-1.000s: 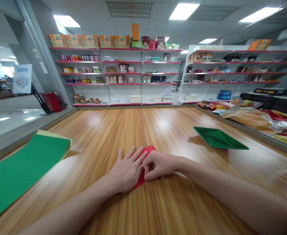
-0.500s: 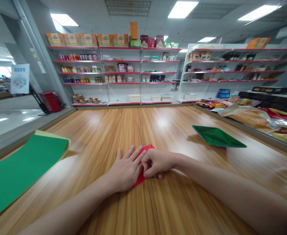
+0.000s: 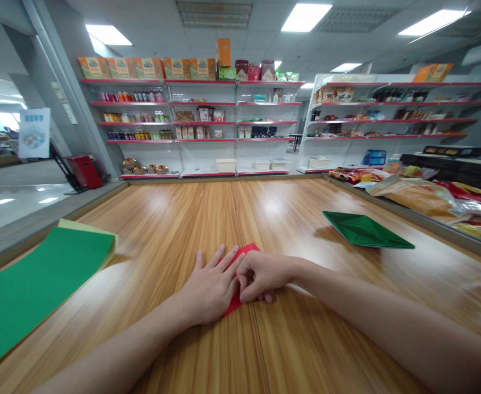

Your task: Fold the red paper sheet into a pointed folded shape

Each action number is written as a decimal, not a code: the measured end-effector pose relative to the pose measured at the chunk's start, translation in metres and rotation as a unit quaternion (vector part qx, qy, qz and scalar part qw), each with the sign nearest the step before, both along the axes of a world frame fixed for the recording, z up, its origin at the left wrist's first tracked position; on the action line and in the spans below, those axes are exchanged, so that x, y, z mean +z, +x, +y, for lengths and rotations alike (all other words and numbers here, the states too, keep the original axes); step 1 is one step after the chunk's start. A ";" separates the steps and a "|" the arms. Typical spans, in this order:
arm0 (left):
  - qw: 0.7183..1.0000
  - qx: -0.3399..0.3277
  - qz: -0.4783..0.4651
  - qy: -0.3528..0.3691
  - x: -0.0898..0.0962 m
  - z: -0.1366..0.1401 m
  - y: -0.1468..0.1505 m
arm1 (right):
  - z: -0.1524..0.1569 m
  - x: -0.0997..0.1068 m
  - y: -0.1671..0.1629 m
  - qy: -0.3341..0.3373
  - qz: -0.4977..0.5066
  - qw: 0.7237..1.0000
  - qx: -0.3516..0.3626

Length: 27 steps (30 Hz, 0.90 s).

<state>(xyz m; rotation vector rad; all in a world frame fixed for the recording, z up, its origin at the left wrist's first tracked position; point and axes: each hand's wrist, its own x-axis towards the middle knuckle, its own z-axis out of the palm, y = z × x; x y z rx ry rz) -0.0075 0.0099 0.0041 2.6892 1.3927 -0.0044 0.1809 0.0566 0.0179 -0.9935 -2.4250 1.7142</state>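
A piece of folded red paper lies on the wooden table, largely covered by both hands. My left hand rests flat across it with the fingers spread, pressing it down. Curled up against the left fingers, my right hand has its thumb and bent forefinger closed at the paper's right edge. Exactly how the right fingertips meet the paper is partly hidden. Off to the right sits a folded green paper shape with pointed ends.
Large green sheets with a yellowish sheet under them lie at the left, one end curling up. Snack bags and black boxes line the right side. Stocked shelves stand beyond the table's raised far edge.
Both hands stay in nearly the same place on the red paper. Only a very slight shift of the whole view shows.
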 end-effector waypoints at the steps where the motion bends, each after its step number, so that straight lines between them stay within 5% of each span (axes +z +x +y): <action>1: 1.000 0.000 0.000 -0.001 0.000 0.000 0.000 | 0.001 0.000 0.000 -0.007 0.001 1.000 0.002; 27: 1.000 0.007 -0.002 -0.006 0.004 -0.001 0.004 | 0.022 0.008 0.013 0.012 -0.067 0.997 -0.042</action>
